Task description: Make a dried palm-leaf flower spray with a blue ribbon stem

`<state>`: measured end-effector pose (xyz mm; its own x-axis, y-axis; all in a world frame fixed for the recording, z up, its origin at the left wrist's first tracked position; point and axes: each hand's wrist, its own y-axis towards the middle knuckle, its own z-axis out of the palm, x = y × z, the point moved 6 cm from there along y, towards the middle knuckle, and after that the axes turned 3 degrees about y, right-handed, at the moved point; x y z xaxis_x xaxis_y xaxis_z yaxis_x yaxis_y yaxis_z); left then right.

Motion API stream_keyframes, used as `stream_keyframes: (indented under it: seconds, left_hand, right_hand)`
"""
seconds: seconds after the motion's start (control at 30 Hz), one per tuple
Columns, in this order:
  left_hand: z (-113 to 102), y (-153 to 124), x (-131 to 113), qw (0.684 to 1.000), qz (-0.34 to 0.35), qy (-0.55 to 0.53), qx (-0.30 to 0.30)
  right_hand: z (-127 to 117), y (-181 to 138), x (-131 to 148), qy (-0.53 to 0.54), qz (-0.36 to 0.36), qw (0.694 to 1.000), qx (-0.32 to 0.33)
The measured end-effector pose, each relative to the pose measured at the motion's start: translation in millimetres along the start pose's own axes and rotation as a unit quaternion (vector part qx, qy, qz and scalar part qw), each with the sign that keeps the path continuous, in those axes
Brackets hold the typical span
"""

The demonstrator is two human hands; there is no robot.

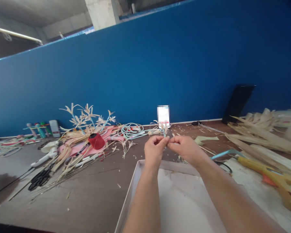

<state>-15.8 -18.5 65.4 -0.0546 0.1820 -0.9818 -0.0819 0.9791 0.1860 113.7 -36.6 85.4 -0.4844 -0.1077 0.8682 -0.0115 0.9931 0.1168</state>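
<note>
My left hand (155, 148) is closed in a pinch on the stem of a small pale husk flower (165, 127), whose thin petals stick up above the fingertips. Close beside it, my right hand (184, 147) has thumb and forefinger pressed together near the same stem. What lies between those fingers is too small to make out. Both hands are above the far rim of a shallow white box (179, 165). Behind the flower stands a phone (163, 116) with a lit screen.
Finished husk flowers (87, 115) on blue stems, a red thread cone (97, 141) and a white tool (47, 155) with a black cord lie left. To the right are a yellow glue gun (269, 174), dried husks (262, 129) and a dark upright panel (239, 102). A blue partition (145, 71) closes the back.
</note>
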Motion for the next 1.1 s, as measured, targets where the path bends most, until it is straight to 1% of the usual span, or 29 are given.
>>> stream_keyframes:
  seconds: [0.17, 0.27, 0.33, 0.43, 0.5, 0.63, 0.77, 0.83, 1.0, 1.1]
  left_hand:
    - [9, -4, 4, 0.99, -0.061, -0.095, 0.086]
    - [12, -5, 4, 0.983, -0.061, -0.119, 0.124]
    - [13, -4, 4, 0.982, -0.057, -0.124, 0.132]
    - [11, -3, 5, 0.984, -0.052, -0.123, 0.121]
    - [10, -2, 4, 0.987, -0.035, -0.111, 0.109]
    - [6, 1, 0, 0.996, 0.019, -0.046, 0.077]
    - [3, 3, -1, 0.997, 0.053, 0.006, 0.054]
    - [3, 2, 0, 0.997, 0.049, 0.017, 0.049]
    - [3, 0, 2, 0.999, -0.003, 0.023, 0.037]
    - [1, -2, -2, 0.999, 0.005, 0.036, 0.02]
  right_hand:
    - [-3, 0, -4, 0.045, 0.018, 0.999, -0.012]
    - [-4, -1, 0, 0.067, 0.035, 0.997, -0.009]
    - [-5, -2, 2, 0.075, 0.036, 0.996, -0.012]
    - [-6, -2, 1, 0.076, 0.042, 0.996, -0.019]
    - [-6, 0, -2, 0.064, 0.039, 0.997, -0.023]
    - [-5, 1, -2, 0.027, 0.01, 0.999, -0.027]
    - [-7, 1, 0, 0.012, -0.003, 0.998, -0.057]
    - [-8, 0, 1, 0.008, -0.01, 0.998, -0.068]
    - [-10, -2, 5, 0.003, -0.022, 0.997, -0.079]
    - [-11, -3, 7, -0.002, -0.031, 0.996, -0.08]
